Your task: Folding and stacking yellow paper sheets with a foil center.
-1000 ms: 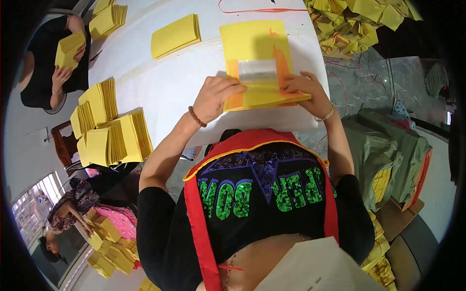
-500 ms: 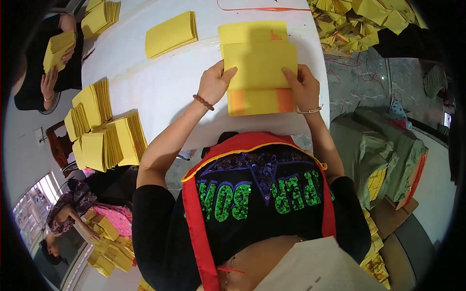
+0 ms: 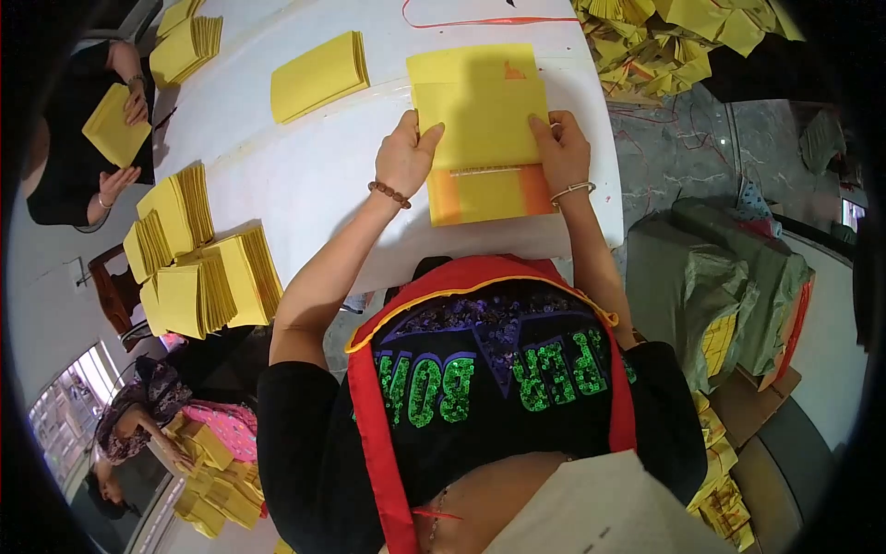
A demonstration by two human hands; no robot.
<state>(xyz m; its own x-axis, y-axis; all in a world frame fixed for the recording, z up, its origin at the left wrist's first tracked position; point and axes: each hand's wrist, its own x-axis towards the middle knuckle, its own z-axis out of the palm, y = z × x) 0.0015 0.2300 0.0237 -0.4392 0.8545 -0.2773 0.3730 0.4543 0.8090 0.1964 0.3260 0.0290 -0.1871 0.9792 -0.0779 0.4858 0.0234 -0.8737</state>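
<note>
Between my two hands is a yellow paper sheet (image 3: 484,125), its left and right edges pinched under my thumbs. My left hand (image 3: 408,155) closes on the left edge, a brown bead bracelet at its wrist. Opposite it, my right hand (image 3: 563,152) grips the right edge, with a bangle below. Beneath the held sheet lies more yellow paper with an orange printed band (image 3: 489,196), sticking out toward me. A further yellow edge with a small orange mark shows at the far side. How many sheets are in my grip is hidden.
A flat yellow paper bundle (image 3: 320,78) rests left of my hands on the white table (image 3: 314,171). Fanned stacks (image 3: 242,272) stand at its left edge. A co-worker's hands (image 3: 129,106) hold another stack. Crumpled yellow paper (image 3: 637,55) lies at far right; green-wrapped bundles (image 3: 678,286) stand at right.
My hands have slid the held sheet away from me over the paper beneath, so more of the orange band shows. The co-worker at left has turned their stack.
</note>
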